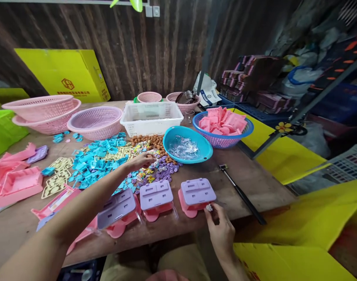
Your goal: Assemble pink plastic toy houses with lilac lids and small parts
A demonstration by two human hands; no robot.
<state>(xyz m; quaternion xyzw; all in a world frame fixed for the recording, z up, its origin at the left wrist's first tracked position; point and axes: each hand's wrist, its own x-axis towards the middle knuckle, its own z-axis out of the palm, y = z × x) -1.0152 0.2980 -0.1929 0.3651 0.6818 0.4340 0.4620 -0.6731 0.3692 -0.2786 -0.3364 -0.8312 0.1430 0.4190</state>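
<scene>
Hands among toy parts on a table [254,183].
Left hand [143,160] dips into the pile of small pieces [166,166], grip unclear; right hand [221,231] pinches a small white piece [209,207] at the rightmost purple case [197,191].

A dark wall [131,47] of upright wooden planks stands behind the worn brown table [254,183]. Yellow cardboard boxes [64,74] lean against it. A grey metal post [209,47] rises at the right.
</scene>
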